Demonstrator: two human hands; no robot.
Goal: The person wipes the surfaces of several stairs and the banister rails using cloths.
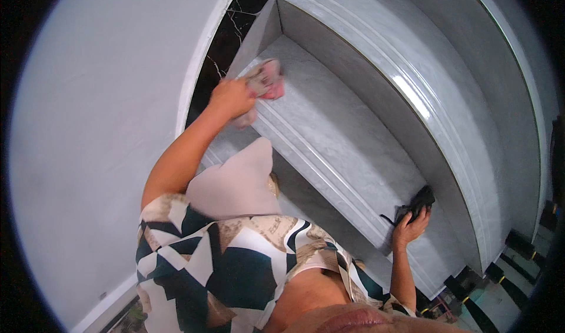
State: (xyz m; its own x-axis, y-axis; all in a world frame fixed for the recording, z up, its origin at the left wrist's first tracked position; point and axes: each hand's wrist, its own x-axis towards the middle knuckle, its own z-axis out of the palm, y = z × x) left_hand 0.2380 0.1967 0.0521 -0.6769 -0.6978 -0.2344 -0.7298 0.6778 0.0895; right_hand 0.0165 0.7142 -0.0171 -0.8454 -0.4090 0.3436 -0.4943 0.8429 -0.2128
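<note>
My left hand (234,98) grips a crumpled pink and grey rag (270,78) at the wall-side end of a grey marbled stair tread (322,108). The rag and hand are slightly blurred. Across the same tread, my right hand (411,229) is closed around a soft black bundle (417,203) with a thin strap or cord hanging from it. The bundle rests against the tread close to the foot of the riser (375,81); exactly what it is, I cannot tell.
Another tread with pale nosing lines (379,55) rises above. A white wall (101,103) stands on the left, bordered by dark veined skirting (220,46). Black balusters (468,297) line the stair's open side at lower right. My pale trouser leg (238,183) is below.
</note>
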